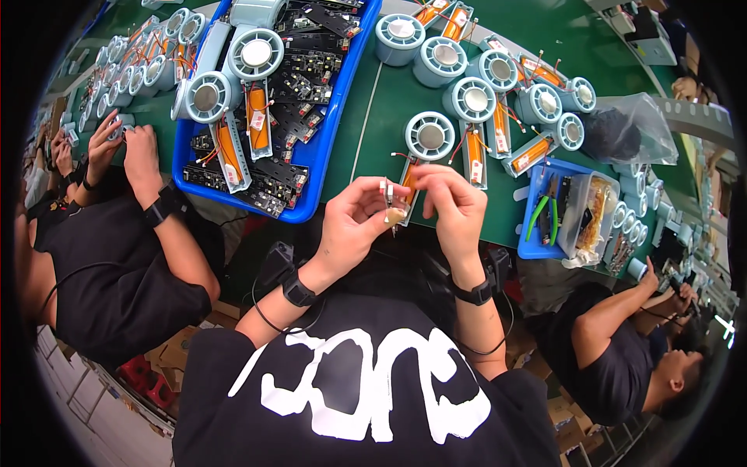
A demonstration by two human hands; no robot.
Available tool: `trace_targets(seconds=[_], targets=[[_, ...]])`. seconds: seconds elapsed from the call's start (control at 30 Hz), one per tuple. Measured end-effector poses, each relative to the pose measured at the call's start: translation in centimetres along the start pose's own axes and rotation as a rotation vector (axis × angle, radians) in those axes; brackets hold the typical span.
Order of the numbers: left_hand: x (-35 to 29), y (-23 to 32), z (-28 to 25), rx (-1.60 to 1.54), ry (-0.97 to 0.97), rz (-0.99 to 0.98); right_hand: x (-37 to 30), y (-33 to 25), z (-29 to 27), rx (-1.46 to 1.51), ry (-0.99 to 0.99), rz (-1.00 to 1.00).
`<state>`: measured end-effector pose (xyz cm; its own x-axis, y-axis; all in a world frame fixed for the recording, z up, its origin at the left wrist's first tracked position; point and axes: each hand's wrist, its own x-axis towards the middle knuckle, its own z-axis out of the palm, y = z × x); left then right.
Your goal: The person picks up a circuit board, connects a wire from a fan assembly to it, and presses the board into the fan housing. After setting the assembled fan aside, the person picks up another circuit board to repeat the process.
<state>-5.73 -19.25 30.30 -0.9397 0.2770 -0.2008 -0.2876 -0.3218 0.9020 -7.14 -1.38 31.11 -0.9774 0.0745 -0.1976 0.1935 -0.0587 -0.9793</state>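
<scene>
My left hand [350,226] pinches a small thin piece [389,191], pale and metallic, seen nearly edge-on; its exact kind does not show. Beside it, my right hand [459,214] has its fingers curled in toward the piece, slightly smeared; whatever lies between those fingertips is hidden. Just beyond both hands sits a light-blue round fan-like housing [429,136] with a grille ring and a grey centre. Its handle, with an orange battery inside, runs toward me and is partly covered by my fingers.
Left of my hands, a blue tray [315,183] holds black circuit boards with housings on top. More housings with open handles [475,100] and wires stand ahead. A blue bin [537,247] with green-handled pliers [554,222] is at right, near a plastic bag [634,132]. Co-workers sit on both sides.
</scene>
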Motion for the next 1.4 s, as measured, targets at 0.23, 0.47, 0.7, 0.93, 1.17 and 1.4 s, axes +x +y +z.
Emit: trace_targets(seconds=[0.23, 0.47, 0.7, 0.93, 1.17, 1.4], targets=[[0.0, -0.4, -0.8, -0.242, 0.091, -0.096, 0.0, 0.3, -0.3, -0.362, 0.035, -0.401], [-0.6, -0.4, -1.1, -0.277, 0.099, -0.108, -1.8, -0.2, 0.7, -0.597, -0.006, -0.251], [-0.8, -0.4, -1.2, -0.265, 0.100, -0.107, -1.4, -0.4, -0.7, -0.027, -0.057, 0.113], [-0.9, -0.5, -1.0, -0.275, 0.113, -0.121, 0.7, -0.8, -0.8, 0.075, -0.232, -0.004], [-0.9, -1.0, -1.3, -0.302, 0.088, -0.184, 2.3, -0.6, -1.3, -0.525, -0.371, -0.446], [-1.0, -0.9, -1.3, -0.232, 0.072, -0.140, 2.2, -0.7, -1.3, -0.541, -0.403, -0.459]])
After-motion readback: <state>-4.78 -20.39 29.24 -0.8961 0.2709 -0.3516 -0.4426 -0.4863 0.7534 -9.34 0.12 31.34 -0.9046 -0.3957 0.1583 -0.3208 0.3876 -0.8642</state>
